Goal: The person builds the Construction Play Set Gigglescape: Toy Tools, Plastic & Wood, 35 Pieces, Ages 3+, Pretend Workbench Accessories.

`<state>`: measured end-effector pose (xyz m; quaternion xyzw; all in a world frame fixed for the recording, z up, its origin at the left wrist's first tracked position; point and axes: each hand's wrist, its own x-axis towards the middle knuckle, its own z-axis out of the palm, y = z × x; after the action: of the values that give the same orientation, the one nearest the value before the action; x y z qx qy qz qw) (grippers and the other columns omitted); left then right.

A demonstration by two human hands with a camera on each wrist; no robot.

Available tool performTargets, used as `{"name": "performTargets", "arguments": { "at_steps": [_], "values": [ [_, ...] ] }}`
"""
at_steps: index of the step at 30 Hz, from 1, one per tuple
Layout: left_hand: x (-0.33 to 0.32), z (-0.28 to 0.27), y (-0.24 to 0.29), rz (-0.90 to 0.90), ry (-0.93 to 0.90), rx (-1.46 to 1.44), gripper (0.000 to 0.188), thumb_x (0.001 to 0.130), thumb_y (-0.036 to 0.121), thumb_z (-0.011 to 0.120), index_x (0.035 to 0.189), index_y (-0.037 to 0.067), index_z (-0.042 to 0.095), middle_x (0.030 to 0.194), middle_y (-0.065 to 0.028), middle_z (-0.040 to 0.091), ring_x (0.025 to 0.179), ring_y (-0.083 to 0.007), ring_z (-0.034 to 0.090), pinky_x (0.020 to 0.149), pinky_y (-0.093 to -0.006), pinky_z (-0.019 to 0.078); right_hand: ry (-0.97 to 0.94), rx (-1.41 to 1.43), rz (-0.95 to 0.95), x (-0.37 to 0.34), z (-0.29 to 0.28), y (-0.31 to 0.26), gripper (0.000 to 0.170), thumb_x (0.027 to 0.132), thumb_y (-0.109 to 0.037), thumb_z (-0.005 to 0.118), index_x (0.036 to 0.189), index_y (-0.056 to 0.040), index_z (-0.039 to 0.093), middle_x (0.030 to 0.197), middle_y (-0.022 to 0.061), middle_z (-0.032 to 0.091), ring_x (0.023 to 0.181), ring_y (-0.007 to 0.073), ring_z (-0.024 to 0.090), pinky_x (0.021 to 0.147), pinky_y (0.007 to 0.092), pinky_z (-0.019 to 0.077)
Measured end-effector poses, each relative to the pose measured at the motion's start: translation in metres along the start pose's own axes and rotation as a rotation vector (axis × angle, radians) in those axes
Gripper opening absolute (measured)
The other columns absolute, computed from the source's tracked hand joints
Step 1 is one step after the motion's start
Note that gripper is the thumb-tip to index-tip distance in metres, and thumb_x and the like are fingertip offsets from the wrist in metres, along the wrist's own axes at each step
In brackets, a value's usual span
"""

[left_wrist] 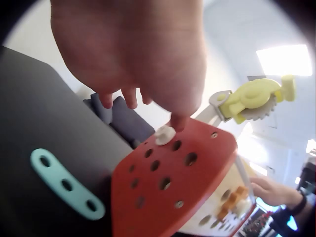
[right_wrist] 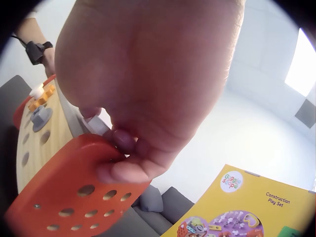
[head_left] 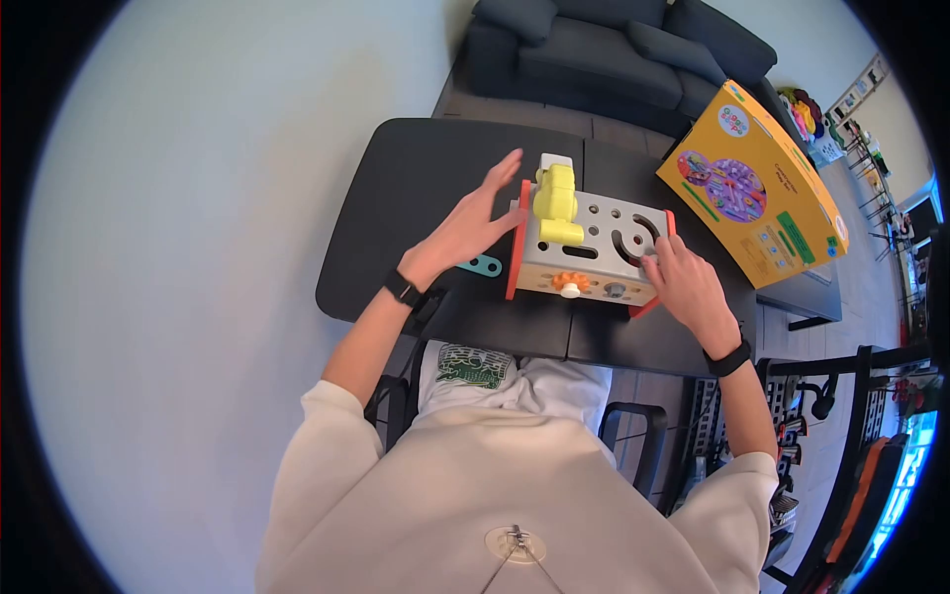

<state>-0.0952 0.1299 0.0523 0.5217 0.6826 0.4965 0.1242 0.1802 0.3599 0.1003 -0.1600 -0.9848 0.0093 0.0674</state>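
Note:
A toy workbench [head_left: 606,259] with a grey top, wooden front and red end panels stands on the table. My left hand [head_left: 465,228] is at its left end, fingers extended, the thumb right at the white knob [left_wrist: 164,136] on the left red panel [left_wrist: 197,148]. My right hand [head_left: 685,282] grips the upper edge of the right red panel [right_wrist: 54,190], fingers bent over it. A yellow toy saw [head_left: 557,203] with a grey toothed blade stands over the top's left part. On the front are an orange gear [head_left: 566,280] and a grey nut [head_left: 615,290].
A teal strip with holes [left_wrist: 64,183] lies on the dark table [head_left: 416,178] left of the workbench. A large yellow box [head_left: 767,213] stands at the right. Beyond the table is a dark sofa [head_left: 594,64].

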Motion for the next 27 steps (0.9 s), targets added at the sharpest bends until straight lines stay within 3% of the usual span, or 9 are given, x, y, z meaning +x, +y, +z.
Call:
{"name": "performTargets", "arguments": {
  "at_steps": [4,6,10,13,16,18,20,23,27],
  "values": [
    [-0.061,-0.005,-0.061,-0.132,-0.062,0.167,0.071,0.105,0.022,0.067,0.166,0.010,0.034,0.173,-0.0186,0.032,0.157,-0.0395,0.036,0.130,-0.0457,0.0295,-0.030,0.033,0.007,0.000,-0.008,0.002,0.032,0.107,-0.033,0.060,0.106,-0.0007,0.057,0.101,0.0183,0.065,0.089,0.0400,0.070,0.074,0.0498,0.0572],
    [-0.095,-0.002,-0.083,-0.161,-0.182,0.497,0.060,0.101,0.020,0.072,0.155,0.007,0.052,0.163,-0.0169,0.048,0.152,-0.0350,0.045,0.125,-0.0464,0.0369,-0.050,0.027,-0.007,0.001,-0.011,0.002,0.035,0.107,-0.036,0.059,0.108,-0.0010,0.057,0.103,0.0178,0.066,0.093,0.0404,0.070,0.078,0.0507,0.0562],
    [-0.119,-0.003,-0.082,-0.001,-0.144,0.645,0.052,0.098,0.018,0.075,0.146,0.006,0.059,0.154,-0.0141,0.057,0.143,-0.0340,0.053,0.119,-0.0445,0.0425,-0.083,0.004,-0.035,0.007,-0.021,0.009,0.037,0.107,-0.038,0.061,0.102,-0.0010,0.062,0.095,0.0158,0.068,0.088,0.0371,0.070,0.074,0.0487,0.0561],
    [-0.120,-0.006,-0.056,-0.208,-0.259,0.704,0.043,0.097,0.016,0.074,0.137,0.007,0.060,0.137,-0.0115,0.067,0.131,-0.0313,0.060,0.113,-0.0440,0.0456,0.025,0.005,-0.053,0.009,-0.036,0.000,0.037,0.107,-0.036,0.061,0.096,-0.0014,0.061,0.089,0.0140,0.067,0.085,0.0370,0.068,0.074,0.0486,0.0543],
    [-0.117,-0.006,-0.056,-0.257,-0.054,0.605,0.039,0.098,0.014,0.074,0.133,0.006,0.060,0.127,-0.0111,0.072,0.120,-0.0304,0.065,0.106,-0.0438,0.0511,0.117,0.027,-0.086,0.012,-0.046,-0.013,0.033,0.108,-0.033,0.061,0.095,-0.0022,0.060,0.088,0.0128,0.066,0.083,0.0360,0.067,0.074,0.0471,0.0539],
    [-0.110,-0.009,-0.056,-0.412,0.182,0.263,0.037,0.100,0.014,0.073,0.133,0.004,0.059,0.122,-0.0137,0.074,0.114,-0.0312,0.070,0.099,-0.0439,0.0557,0.080,0.106,-0.106,0.012,-0.048,-0.024,0.029,0.107,-0.030,0.062,0.098,-0.0028,0.060,0.090,0.0135,0.067,0.085,0.0347,0.068,0.074,0.0459,0.0539],
    [-0.099,-0.013,-0.028,-0.365,0.215,0.225,0.037,0.102,0.013,0.071,0.135,0.003,0.058,0.125,-0.0150,0.073,0.111,-0.0319,0.072,0.096,-0.0442,0.0578,0.059,0.162,-0.127,0.013,-0.043,-0.034,0.027,0.107,-0.030,0.063,0.101,-0.0033,0.060,0.092,0.0137,0.067,0.086,0.0344,0.068,0.075,0.0452,0.0542],
    [-0.082,-0.012,0.013,-0.122,0.227,0.089,0.044,0.100,0.010,0.074,0.140,0.001,0.057,0.126,-0.0148,0.074,0.108,-0.0282,0.074,0.096,-0.0428,0.0581,0.040,0.257,-0.168,0.016,-0.031,-0.048,0.025,0.106,-0.028,0.064,0.107,-0.0040,0.062,0.097,0.0142,0.068,0.087,0.0340,0.069,0.077,0.0440,0.0549],
    [-0.056,-0.011,0.042,0.102,-0.001,0.229,0.039,0.098,0.007,0.072,0.136,0.006,0.063,0.129,-0.0168,0.068,0.121,-0.0378,0.065,0.103,-0.0444,0.0547,0.044,0.333,-0.234,0.022,-0.015,-0.065,0.032,0.102,-0.029,0.069,0.122,-0.0042,0.062,0.105,0.0155,0.070,0.095,0.0352,0.070,0.082,0.0442,0.0556]
  ]
}}
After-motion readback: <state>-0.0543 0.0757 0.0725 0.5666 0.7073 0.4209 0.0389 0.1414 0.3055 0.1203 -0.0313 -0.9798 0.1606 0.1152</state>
